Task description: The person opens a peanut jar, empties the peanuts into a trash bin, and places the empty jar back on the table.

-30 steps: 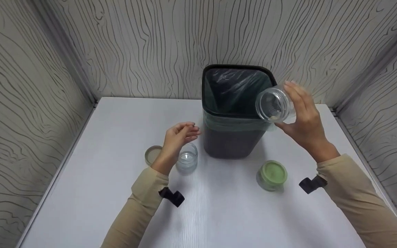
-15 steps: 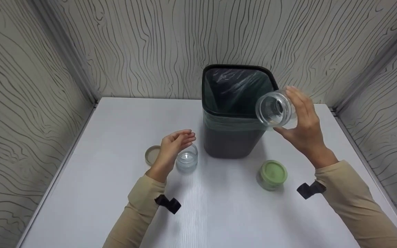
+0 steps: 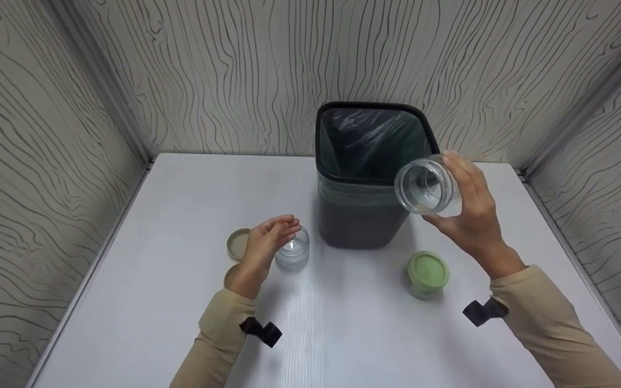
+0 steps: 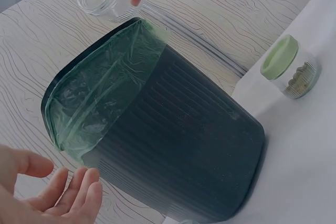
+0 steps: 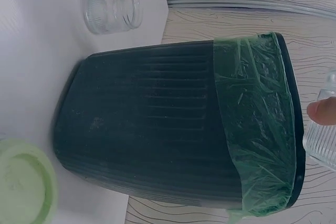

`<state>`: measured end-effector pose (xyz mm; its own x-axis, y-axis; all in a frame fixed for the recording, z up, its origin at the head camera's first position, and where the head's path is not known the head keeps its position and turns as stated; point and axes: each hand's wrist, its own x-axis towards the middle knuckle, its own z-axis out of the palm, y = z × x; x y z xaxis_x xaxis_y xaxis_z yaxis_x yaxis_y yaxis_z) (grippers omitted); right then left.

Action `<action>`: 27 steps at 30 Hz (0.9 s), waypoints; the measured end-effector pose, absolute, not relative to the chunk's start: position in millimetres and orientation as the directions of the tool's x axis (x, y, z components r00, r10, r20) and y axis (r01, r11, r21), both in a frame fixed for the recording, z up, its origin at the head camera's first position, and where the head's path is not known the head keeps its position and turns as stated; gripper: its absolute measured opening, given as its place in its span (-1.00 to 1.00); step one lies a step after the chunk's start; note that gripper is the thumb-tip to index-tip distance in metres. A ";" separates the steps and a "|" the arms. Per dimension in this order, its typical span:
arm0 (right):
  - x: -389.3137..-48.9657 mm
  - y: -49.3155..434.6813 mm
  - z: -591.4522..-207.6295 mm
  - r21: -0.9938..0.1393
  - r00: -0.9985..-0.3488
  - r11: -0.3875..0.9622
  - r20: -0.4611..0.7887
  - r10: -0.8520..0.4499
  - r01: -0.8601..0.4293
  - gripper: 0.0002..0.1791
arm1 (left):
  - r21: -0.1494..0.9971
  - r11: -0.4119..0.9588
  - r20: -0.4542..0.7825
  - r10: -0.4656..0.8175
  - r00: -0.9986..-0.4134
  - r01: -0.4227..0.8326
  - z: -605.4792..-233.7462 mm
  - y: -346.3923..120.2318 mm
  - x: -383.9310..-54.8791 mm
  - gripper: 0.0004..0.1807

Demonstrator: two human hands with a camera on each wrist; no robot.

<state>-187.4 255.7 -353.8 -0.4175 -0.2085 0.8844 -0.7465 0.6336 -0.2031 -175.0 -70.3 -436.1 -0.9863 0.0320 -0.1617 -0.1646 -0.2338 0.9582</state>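
Observation:
My right hand [image 3: 469, 207] grips a clear glass jar [image 3: 425, 186] by its side, above the table at the bin's right front rim. The jar is tilted, its open mouth toward the head camera, and ribbed walls show inside. My left hand [image 3: 270, 242] holds nothing; its fingers are loosely bent in the left wrist view, the palm partly showing. It hovers to the left of the dark bin [image 3: 364, 221], which has a green liner bag folded over its rim. Another clear glass jar [image 3: 292, 253] stands uncovered on the table, partly behind the left fingers.
A jar with a green lid [image 3: 428, 272] stands right of the bin; the left wrist view shows brownish bits [image 4: 300, 80] low inside it. A tan-rimmed lid [image 3: 239, 244] lies at the left, a second lid [image 3: 231, 275] partly under the left wrist. Patterned walls surround the table.
My left hand has drawn back toward me and slightly left, uncovering part of the second lid. My right hand has lowered with the jar, whose mouth has turned more toward the head camera.

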 end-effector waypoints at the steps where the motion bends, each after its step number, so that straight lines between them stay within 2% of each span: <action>1: -186.9 254.9 -355.0 -0.199 -0.413 0.630 0.886 -0.212 -0.751 0.07 | 0.958 -0.236 -0.163 0.028 -0.986 -0.165 -437.7 -70.7 -174.0 -0.64; 19: -173.6 243.6 -369.9 -0.210 -0.392 0.579 0.896 -0.208 -0.788 0.05 | 0.931 -0.269 -0.261 -0.015 -0.965 -0.247 -458.4 -80.9 -165.6 -0.65; 27: -168.2 236.9 -378.1 -0.235 -0.405 0.556 0.891 -0.204 -0.797 0.02 | 0.925 -0.282 -0.275 -0.029 -0.961 -0.256 -462.1 -84.3 -163.9 -0.66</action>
<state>-168.2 236.9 -378.1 -0.4053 -0.2044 0.8910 -0.7970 0.5564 -0.2349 -163.9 -84.3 -462.1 -0.9611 -0.0290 -0.2747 -0.2558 -0.2818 0.9248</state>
